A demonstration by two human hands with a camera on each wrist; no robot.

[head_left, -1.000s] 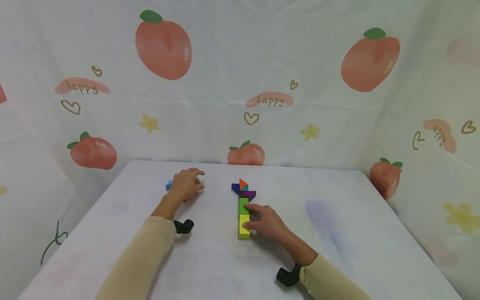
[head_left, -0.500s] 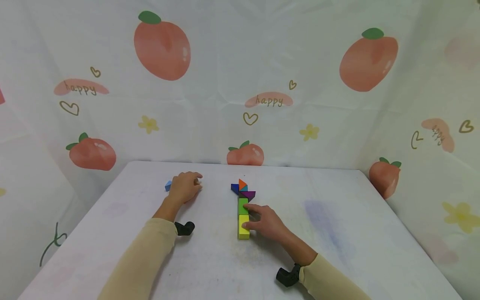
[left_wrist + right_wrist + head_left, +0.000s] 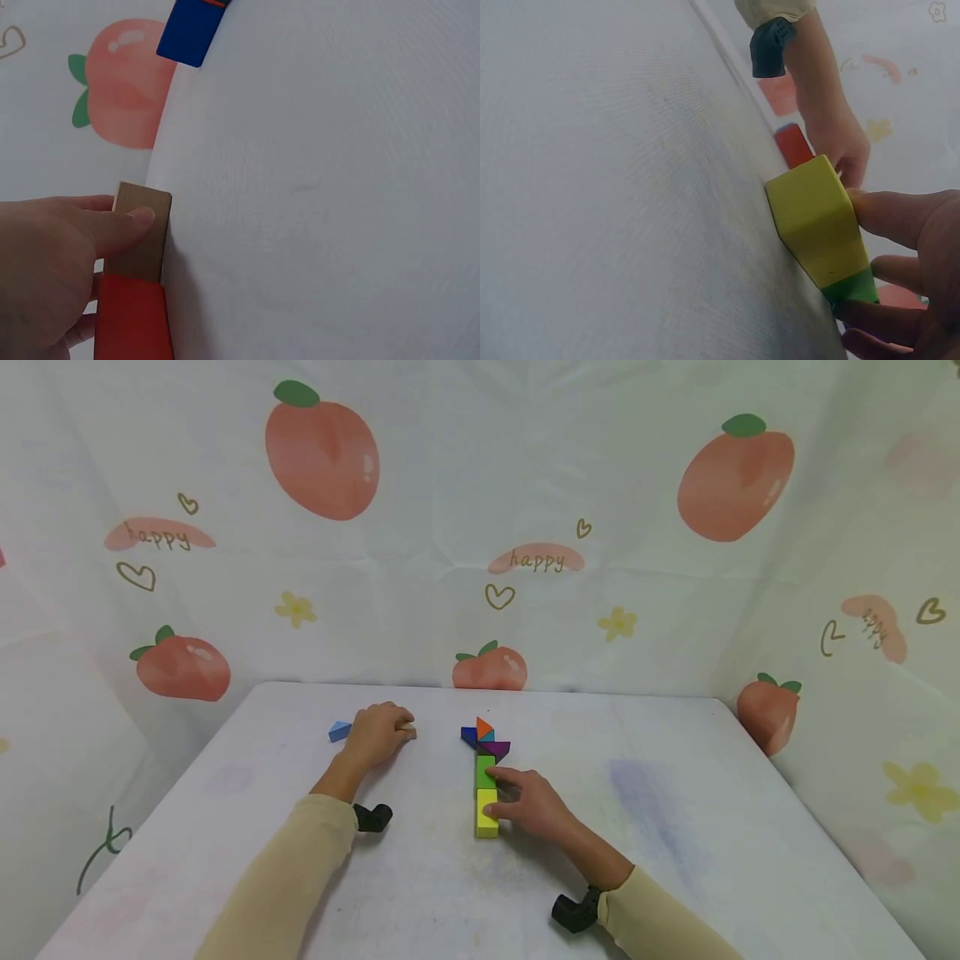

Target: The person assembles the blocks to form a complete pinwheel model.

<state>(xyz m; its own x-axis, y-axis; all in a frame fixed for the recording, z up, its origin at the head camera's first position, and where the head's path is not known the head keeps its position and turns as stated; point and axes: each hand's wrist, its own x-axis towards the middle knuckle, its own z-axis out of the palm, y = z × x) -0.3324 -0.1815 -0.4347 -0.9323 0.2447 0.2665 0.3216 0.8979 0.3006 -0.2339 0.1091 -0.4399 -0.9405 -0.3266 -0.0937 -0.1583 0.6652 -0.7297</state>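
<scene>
My left hand [image 3: 377,733] is at the back left of the table. It pinches a plain wooden block [image 3: 139,255], thumb on its near face and fingers behind. Against that block's end stands a red block [image 3: 135,322], mostly hidden by the hand in the head view. My right hand [image 3: 536,806] rests at a row of blocks in the middle. Its thumb touches the yellow block [image 3: 487,824] and its index finger the green block [image 3: 483,779]. Beyond these lie a purple block [image 3: 498,748], a dark blue block [image 3: 468,736] and an orange triangle [image 3: 483,728].
A light blue block [image 3: 340,732] lies left of my left hand. A small teal piece [image 3: 488,737] sits under the orange triangle in the head view. The white table [image 3: 645,877] ends at the back against a hanging cloth [image 3: 420,510] with fruit prints.
My left hand dips, then shifts slightly right. The wooden block's end now shows past its fingers, and more of the light blue block is visible. My right hand stays where it was.
</scene>
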